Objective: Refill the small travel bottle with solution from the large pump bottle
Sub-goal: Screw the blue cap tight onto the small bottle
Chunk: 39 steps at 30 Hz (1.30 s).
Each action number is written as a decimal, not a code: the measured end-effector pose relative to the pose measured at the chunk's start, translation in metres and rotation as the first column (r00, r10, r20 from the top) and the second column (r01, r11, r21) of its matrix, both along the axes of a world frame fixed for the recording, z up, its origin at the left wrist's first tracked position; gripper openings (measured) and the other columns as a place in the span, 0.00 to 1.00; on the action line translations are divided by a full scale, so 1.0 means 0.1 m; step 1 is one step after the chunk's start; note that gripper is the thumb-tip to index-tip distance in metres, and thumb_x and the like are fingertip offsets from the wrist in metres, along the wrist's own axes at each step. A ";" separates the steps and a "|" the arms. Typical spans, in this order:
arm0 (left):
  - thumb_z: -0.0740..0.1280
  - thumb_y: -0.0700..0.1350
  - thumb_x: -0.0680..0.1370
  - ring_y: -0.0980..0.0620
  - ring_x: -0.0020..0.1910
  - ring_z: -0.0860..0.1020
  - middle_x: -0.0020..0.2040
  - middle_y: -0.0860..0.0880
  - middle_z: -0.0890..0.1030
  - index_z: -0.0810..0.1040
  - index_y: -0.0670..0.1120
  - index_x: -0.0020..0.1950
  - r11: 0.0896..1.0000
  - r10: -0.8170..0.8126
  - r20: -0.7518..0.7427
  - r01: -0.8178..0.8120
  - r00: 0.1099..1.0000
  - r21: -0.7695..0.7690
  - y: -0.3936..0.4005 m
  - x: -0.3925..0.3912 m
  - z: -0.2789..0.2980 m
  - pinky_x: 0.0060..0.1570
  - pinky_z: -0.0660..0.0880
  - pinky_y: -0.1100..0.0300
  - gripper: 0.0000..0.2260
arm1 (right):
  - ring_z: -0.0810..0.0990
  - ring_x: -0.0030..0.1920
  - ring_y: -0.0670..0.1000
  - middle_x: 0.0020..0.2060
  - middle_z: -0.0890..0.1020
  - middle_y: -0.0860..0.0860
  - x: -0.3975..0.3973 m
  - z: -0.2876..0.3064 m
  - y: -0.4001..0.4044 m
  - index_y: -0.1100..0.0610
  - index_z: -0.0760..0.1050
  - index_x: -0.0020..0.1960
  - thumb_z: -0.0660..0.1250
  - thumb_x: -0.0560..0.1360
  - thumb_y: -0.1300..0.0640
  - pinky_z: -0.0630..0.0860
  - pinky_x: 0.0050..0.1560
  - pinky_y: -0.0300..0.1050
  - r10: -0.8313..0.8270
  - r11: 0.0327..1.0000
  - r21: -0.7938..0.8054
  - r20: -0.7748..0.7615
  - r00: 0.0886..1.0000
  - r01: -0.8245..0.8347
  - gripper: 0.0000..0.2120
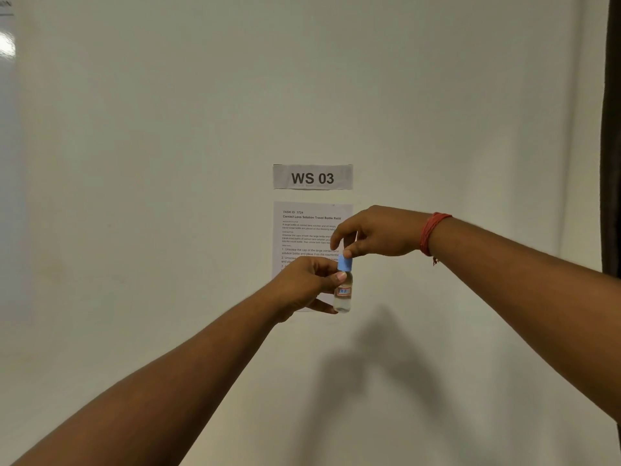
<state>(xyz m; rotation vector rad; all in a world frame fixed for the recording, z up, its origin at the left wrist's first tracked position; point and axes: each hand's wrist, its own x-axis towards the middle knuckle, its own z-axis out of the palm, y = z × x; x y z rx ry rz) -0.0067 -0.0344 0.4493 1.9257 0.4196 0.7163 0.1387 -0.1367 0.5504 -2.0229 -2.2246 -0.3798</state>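
Two hands meet at the centre of the frame, and between them I see the small travel bottle (343, 292), upright and held up in the air in front of a pale wall (168, 163). My left hand (307, 284) is wrapped around the bottle's clear body, thumb across the front just under the cap and fingers curled behind it. My right hand (376, 233) comes in from the right above it, thumb and forefinger pinched down on the top of the blue cap (345, 264), which sits on the bottle's neck. A red thread band (431, 232) circles my right wrist.

The bottle carries a small label with a red border; its marks are too small to read. Clear liquid shows inside it.

Open room lies all around the hands: bare wall to the left, above and below, with only our shadow at lower right. A dark strip (611, 129) runs down the right edge of the frame.

Behind the hands, a paper sign (312, 177) reads "WS 03". Under it an instruction sheet (311, 230), partly covered by both hands, reads "TASK ID 3724" and "Contact Lens Solution Travel Bottle Refill"; the finer lines blur.
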 end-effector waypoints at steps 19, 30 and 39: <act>0.68 0.44 0.81 0.47 0.55 0.84 0.57 0.43 0.85 0.82 0.42 0.62 1.000 0.028 -0.001 -0.028 1.000 0.006 0.02 0.04 -0.01 0.51 0.84 0.46 0.11 | 0.79 0.52 0.47 0.55 0.82 0.46 0.03 -0.06 0.02 0.48 0.78 0.62 0.68 0.78 0.54 0.74 0.53 0.41 0.036 0.998 -0.046 0.011 0.999 -0.036 0.13; 0.68 0.43 0.81 0.45 0.56 0.84 0.56 0.43 0.85 0.82 0.42 0.62 1.000 0.014 -0.001 -0.014 1.000 0.008 0.04 0.06 -0.04 0.53 0.83 0.44 0.11 | 0.76 0.51 0.46 0.55 0.80 0.45 0.05 -0.07 0.03 0.47 0.75 0.65 0.66 0.79 0.50 0.71 0.52 0.38 0.030 0.999 -0.027 0.004 1.000 -0.030 0.15; 0.68 0.44 0.81 0.47 0.53 0.85 0.55 0.43 0.86 0.82 0.42 0.60 1.000 -0.004 0.012 0.004 1.000 0.013 0.05 0.07 -0.07 0.49 0.85 0.49 0.10 | 0.79 0.50 0.49 0.51 0.82 0.50 0.02 -0.11 0.08 0.53 0.79 0.58 0.63 0.80 0.48 0.73 0.48 0.39 -0.029 0.999 -0.031 0.062 0.998 0.031 0.13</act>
